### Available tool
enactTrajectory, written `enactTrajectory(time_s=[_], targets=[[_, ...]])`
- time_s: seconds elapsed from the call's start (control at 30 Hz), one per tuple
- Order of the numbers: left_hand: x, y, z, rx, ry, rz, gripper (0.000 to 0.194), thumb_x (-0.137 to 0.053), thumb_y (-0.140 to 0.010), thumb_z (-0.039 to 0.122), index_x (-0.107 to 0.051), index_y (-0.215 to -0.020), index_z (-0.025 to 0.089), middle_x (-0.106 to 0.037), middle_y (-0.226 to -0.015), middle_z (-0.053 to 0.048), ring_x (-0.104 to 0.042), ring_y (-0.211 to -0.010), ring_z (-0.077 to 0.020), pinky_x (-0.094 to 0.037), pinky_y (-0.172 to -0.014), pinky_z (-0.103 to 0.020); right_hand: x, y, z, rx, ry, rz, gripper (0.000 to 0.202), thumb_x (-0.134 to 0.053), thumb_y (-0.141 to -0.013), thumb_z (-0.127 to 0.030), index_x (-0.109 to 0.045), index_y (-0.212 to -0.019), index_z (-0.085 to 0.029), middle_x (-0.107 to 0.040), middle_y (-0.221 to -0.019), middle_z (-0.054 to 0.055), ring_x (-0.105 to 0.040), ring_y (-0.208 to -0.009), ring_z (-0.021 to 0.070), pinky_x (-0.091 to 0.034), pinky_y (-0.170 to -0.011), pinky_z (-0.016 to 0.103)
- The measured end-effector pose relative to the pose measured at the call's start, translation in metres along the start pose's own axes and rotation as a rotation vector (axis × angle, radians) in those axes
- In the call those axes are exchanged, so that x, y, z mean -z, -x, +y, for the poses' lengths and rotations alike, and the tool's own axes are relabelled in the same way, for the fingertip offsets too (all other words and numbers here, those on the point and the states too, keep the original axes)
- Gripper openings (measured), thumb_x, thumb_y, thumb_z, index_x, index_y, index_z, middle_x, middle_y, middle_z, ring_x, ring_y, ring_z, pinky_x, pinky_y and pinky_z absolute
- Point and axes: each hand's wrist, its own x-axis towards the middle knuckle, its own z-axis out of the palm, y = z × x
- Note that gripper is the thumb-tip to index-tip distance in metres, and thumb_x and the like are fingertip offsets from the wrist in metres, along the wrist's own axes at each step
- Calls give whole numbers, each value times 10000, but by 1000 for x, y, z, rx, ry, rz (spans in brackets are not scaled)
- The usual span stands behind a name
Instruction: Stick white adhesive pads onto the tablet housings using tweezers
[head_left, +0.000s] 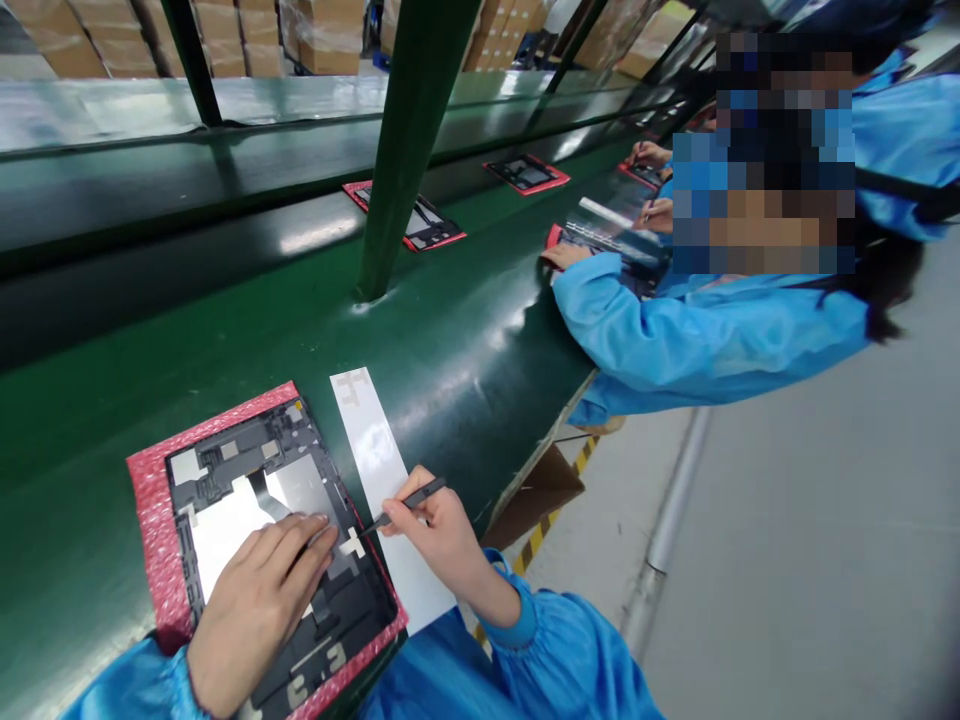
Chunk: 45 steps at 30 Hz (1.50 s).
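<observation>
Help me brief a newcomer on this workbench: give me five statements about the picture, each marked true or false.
1. The right hand holds a dark pen-like tool. True.
2. The left hand is raised clear of the open tablet. False: the left hand lies on the open tablet.
3. A white strip lies under the right hand. True.
4. The bubble wrap beneath the open tablet is blue. False: the bubble wrap is pinkish red.
5. A co-worker's blue sleeve shows farther along the bench. True.
</observation>
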Motion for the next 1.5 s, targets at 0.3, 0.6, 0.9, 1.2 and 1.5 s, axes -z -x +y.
enactTrajectory(time_s=[0.3,0.6,0.9,1.2,1.5], targets=[[-2,2,-1,-1,11,-9,294,-438,-955,168,-595,-1203,157,-637,-1151,-72,-554,-1048,-223,-419,-867,-361,-1,0,1,12,20,-2,227,-640,-852,-345,-528,-713,-205,-590,-691,-33,-719,-635,176,-564,-567,256],[-3,3,-1,2,7,-1,296,-428,-961,174,-598,-1202,161,-634,-1148,-69,-550,-1044,-220,-417,-863,-363,-1,0,1,5,21,-1,217,-647,-842,-330,-534,-713,-196,-574,-698,-37,-706,-625,161,-568,-565,249],[-3,3,-1,5,1,-8,295,-438,-960,168,-592,-1211,158,-629,-1155,-66,-538,-1057,-222,-410,-880,-368,-1,1,2,13,31,8,203,-636,-847,-304,-533,-712,-191,-573,-693,-41,-708,-614,153,-542,-529,222],[-2,3,-1,7,9,-12,296,-442,-958,169,-592,-1213,157,-625,-1163,-69,-536,-1063,-221,-412,-881,-365,-2,0,-1,32,44,10,198,-627,-844,-271,-528,-693,-191,-573,-688,-43,-714,-610,158,-542,-541,232],[-1,1,-1,0,-6,2,294,-423,-963,176,-601,-1197,158,-636,-1153,-67,-544,-1055,-228,-414,-877,-366,-2,1,-1,22,42,10,204,-630,-842,-278,-529,-690,-189,-564,-694,-45,-714,-611,154,-545,-536,226]])
